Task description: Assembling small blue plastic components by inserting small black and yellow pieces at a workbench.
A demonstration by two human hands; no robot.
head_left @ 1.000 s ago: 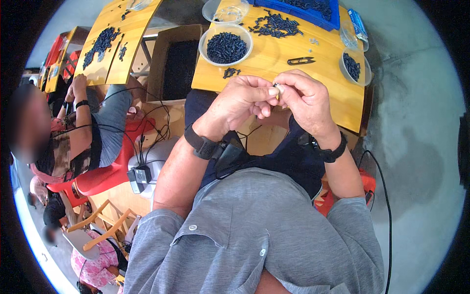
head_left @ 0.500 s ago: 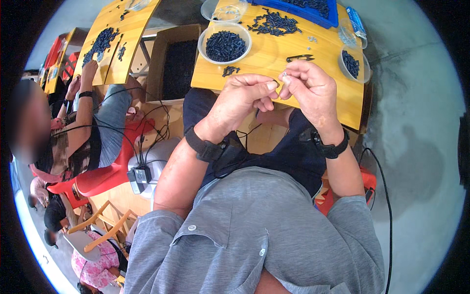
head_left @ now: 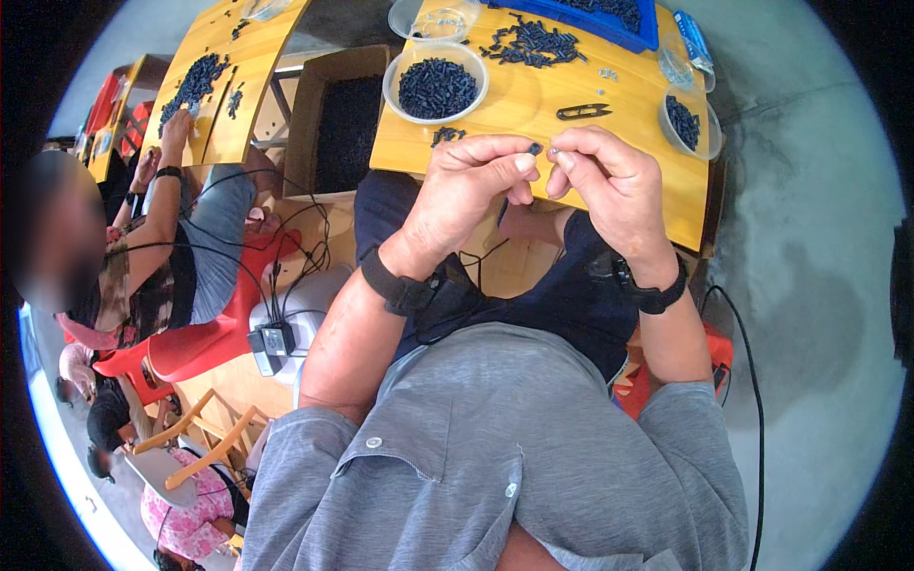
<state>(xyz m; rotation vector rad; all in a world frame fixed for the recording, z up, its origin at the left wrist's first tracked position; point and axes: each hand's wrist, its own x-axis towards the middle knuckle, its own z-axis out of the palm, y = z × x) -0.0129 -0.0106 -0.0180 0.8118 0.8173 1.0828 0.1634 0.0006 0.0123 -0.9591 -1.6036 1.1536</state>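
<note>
Above the near edge of the yellow table [head_left: 533, 95], my left hand [head_left: 466, 186] pinches a small black part [head_left: 535, 148] between thumb and forefinger. Its dark end pokes out past the fingertips. Just to the right, my right hand [head_left: 614, 181] is closed in a pinch on a tiny shiny piece [head_left: 553, 151], mostly covered by the fingers. The two sets of fingertips are close, with a narrow gap between them. Black thread snips [head_left: 583, 111] lie beyond my right hand. A few loose black parts [head_left: 447, 136] rest beyond my left hand.
A clear tub [head_left: 437, 86] of black parts stands at the table's left, a smaller bowl [head_left: 684, 124] at the right. Farther back are a loose pile [head_left: 533, 44], a blue tray [head_left: 609, 38] and small shiny bits [head_left: 607, 74]. A co-worker's hand [head_left: 174, 133] is over another table.
My right hand has shifted slightly right, and more of the black part's end shows at my left fingertips. The snips are now more fully uncovered. Both pinches stay closed.
</note>
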